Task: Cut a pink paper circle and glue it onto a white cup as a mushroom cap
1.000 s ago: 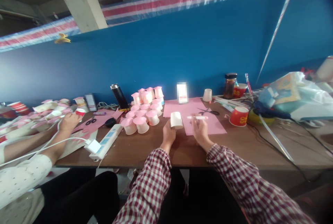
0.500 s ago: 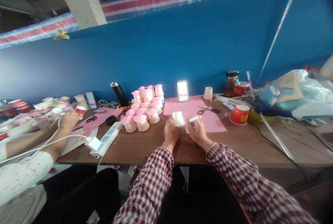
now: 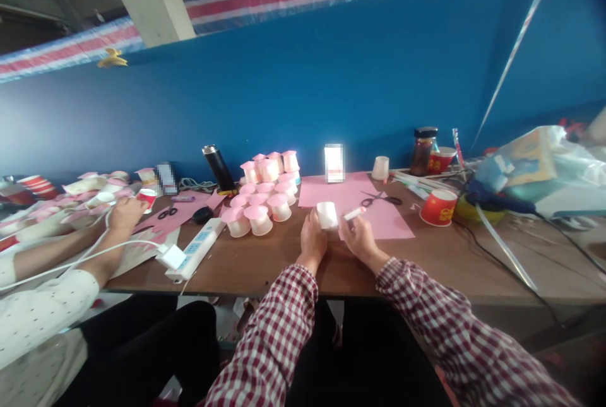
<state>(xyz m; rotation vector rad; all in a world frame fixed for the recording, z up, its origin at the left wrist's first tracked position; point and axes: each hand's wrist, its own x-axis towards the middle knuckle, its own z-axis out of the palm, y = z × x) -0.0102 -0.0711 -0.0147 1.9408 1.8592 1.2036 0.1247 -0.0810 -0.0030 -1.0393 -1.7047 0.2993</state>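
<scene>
While left hand (image 3: 312, 240) grips white cup (image 3: 327, 214), right hand (image 3: 358, 236) pinches marker (image 3: 354, 213), tip touching cup.

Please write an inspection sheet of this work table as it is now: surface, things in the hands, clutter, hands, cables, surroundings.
Surface: brown wooden table, with a pink paper sheet lying on it.
Job's things: white paper cup on its side; white marker with its tip at the cup.
Clutter: pile of pink-topped cups, scissors, red cup, dark jar, black flask, plastic bags.
Grippers: left hand holds the cup; right hand holds the marker.
Cables: white power strip with white cord; black cable at right.
Surroundings: blue wall; a co-worker's hand at left.
</scene>
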